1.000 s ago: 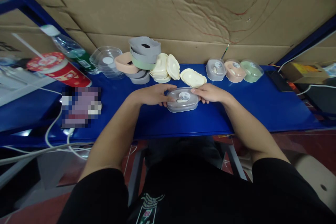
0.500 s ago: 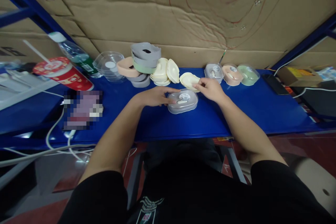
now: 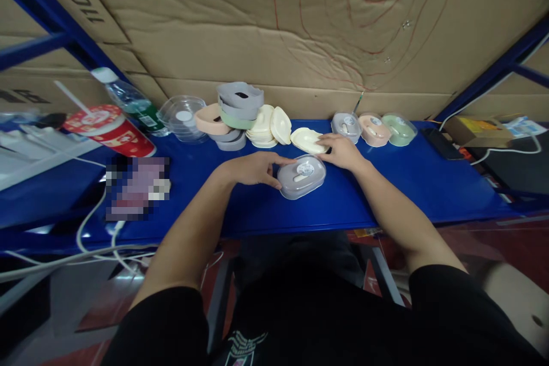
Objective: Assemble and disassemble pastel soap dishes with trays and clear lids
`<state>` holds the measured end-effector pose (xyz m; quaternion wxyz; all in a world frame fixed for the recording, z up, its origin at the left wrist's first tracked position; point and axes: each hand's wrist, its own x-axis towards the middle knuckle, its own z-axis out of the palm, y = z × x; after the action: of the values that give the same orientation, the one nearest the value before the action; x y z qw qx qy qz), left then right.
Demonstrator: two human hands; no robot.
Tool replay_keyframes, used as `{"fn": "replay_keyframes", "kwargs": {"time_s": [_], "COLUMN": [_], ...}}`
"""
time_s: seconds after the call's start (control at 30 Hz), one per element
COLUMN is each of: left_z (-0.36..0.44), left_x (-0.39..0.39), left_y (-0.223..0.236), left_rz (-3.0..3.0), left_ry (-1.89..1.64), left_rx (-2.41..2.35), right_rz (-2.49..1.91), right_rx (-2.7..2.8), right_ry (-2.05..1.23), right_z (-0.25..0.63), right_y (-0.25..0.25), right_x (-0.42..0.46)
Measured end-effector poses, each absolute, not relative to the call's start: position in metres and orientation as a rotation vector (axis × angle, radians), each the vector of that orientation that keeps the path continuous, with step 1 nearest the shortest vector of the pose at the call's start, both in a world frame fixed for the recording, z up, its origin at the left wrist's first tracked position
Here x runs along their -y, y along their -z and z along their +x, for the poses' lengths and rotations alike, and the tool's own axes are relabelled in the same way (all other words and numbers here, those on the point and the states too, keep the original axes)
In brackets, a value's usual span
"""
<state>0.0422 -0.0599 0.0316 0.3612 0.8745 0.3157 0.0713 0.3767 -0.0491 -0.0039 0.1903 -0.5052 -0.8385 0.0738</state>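
Note:
A grey oval soap-dish-like box (image 3: pixel 301 180) with a clear lid and a round white label lies on the blue table in front of me. My left hand (image 3: pixel 256 169) grips its left end, index finger along the far edge and thumb at the near side. Just behind the box is a cream dish-shaped insert (image 3: pixel 307 140), slightly tilted. My right hand (image 3: pixel 342 152) holds the insert's right edge between fingers and thumb; the fingertips are partly hidden. To the left, a stack of cream inserts (image 3: pixel 261 128) has one more insert (image 3: pixel 281 125) leaning against it.
Grey, peach and green rings (image 3: pixel 240 104) are piled behind, next to clear lids (image 3: pixel 183 119). Three lidded boxes (image 3: pixel 374 129) stand in a row at the back right. A red cup (image 3: pixel 115 131), a bottle (image 3: pixel 132 104), a phone (image 3: pixel 441 143) and white cables (image 3: pixel 92 206) lie around.
The grey box has shifted slightly toward me and turned a little. My right hand's fingers have spread somewhat at the cream insert. The whole view has tilted slightly upward.

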Motion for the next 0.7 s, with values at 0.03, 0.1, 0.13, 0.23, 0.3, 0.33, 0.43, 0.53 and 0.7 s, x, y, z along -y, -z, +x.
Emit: {"fn": "replay_keyframes", "kwargs": {"time_s": [0.03,0.1,0.13,0.23,0.3,0.33,0.43,0.53,0.7], "left_z": [0.043,0.048,0.051,0.069,0.085,0.095,0.12,0.135,0.136], "left_x": [0.06,0.062,0.063,0.072,0.078,0.081,0.083,0.08,0.075], "left_y": [-0.03,-0.027,-0.026,-0.021,-0.016,-0.012,0.002,0.014,0.022], "left_rz": [2.262,2.277,2.29,2.398,2.498,2.532,2.504,2.453,2.548], "left_ry": [-0.199,-0.244,-0.265,-0.288,-0.306,-0.329,-0.442,-0.556,-0.565], "left_rx": [-0.813,-0.807,-0.806,-0.898,-1.054,-1.144,-1.341,-1.31,-1.159], "right_rz": [-1.393,-1.35,-1.335,-1.311,-1.286,-1.272,-1.271,-1.297,-1.295], "right_rx": [2.279,2.088,1.994,1.796,1.731,1.713,1.688,1.684,1.681], "right_ry": [-0.188,-0.126,-0.086,0.048,0.12,0.144,0.173,0.15,0.128], "right_z": [0.376,0.376,0.375,0.373,0.371,0.37,0.368,0.366,0.366], "right_y": [0.001,-0.005,-0.009,-0.021,-0.027,-0.03,-0.033,-0.034,-0.035], "right_x": [0.05,0.053,0.055,0.065,0.071,0.073,0.079,0.082,0.083]}}
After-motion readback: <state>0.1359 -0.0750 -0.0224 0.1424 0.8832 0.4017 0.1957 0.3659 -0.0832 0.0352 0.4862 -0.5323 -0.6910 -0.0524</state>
